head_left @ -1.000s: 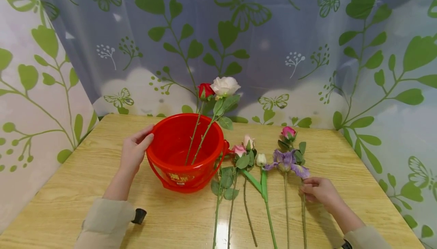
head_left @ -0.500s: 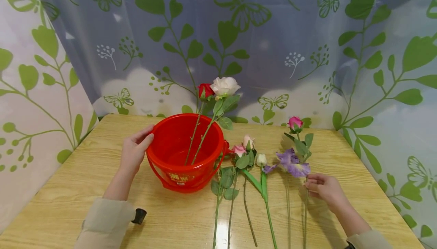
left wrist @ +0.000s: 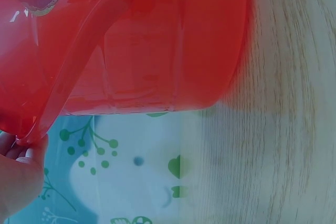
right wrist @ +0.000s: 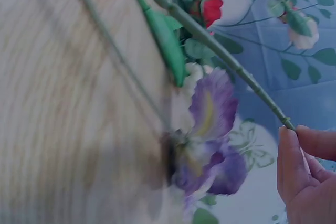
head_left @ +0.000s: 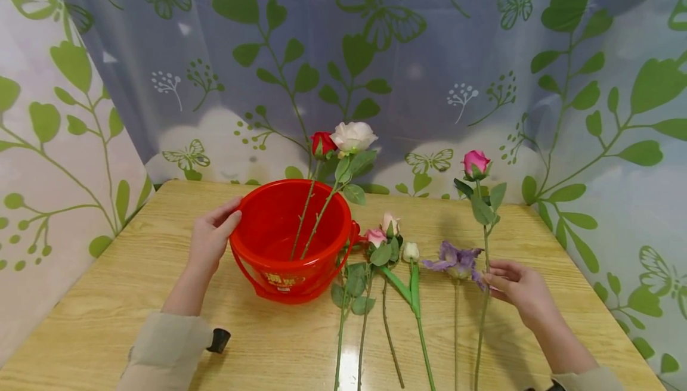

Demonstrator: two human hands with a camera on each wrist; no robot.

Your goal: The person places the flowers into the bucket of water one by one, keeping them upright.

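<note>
On the left, my left hand (head_left: 213, 236) grips the rim of a red bucket (head_left: 292, 281), thumb outside, by the handle's joint. Inside the bucket lean a red rose (head_left: 322, 144) and a white rose (head_left: 354, 136). My right hand (head_left: 517, 292) pinches the stem of a magenta rose (head_left: 476, 164) between thumb and fingers, its bloom raised above the table. In the right wrist view the pinched stem (right wrist: 231, 61) runs diagonally, apart from the purple iris (right wrist: 212, 129) behind it. That iris lies on the table just left of my right hand.
Between bucket and iris lie two pale pink roses (head_left: 377, 236), a white tulip (head_left: 411, 251) with green leaves, and another red flower (head_left: 356, 231) partly hidden by the bucket. A patterned curtain (head_left: 418, 81) stands behind the wooden table (head_left: 268, 343).
The magenta rose has been lifted off the table and moved up and right in my right hand. The iris shifted, then settled back on the table. My left hand and the bucket stayed put.
</note>
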